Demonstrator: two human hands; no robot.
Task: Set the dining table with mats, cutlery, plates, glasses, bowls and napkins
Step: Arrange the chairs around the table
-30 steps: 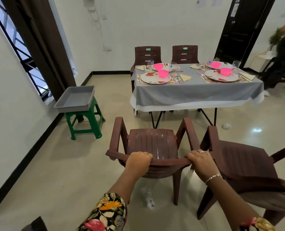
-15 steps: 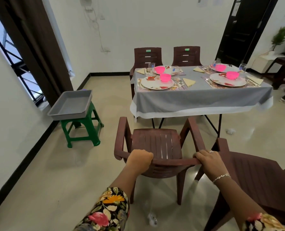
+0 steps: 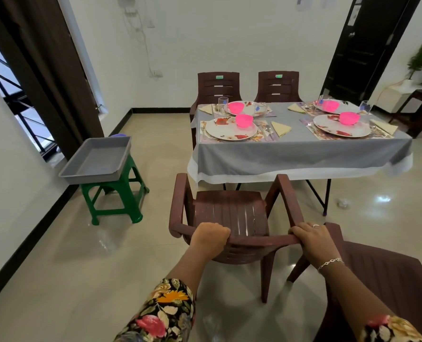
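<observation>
Hands: left hand point(image 3: 208, 239) and right hand point(image 3: 312, 239) both curled over chair point(image 3: 229, 213) top rail | Handling: I judge it light, stiff plastic | Hold: rail, evenly spaced.

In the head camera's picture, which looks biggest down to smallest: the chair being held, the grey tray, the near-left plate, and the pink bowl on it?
1. chair: it is nearest the camera, which adds to its apparent size
2. grey tray
3. plate
4. pink bowl
</observation>
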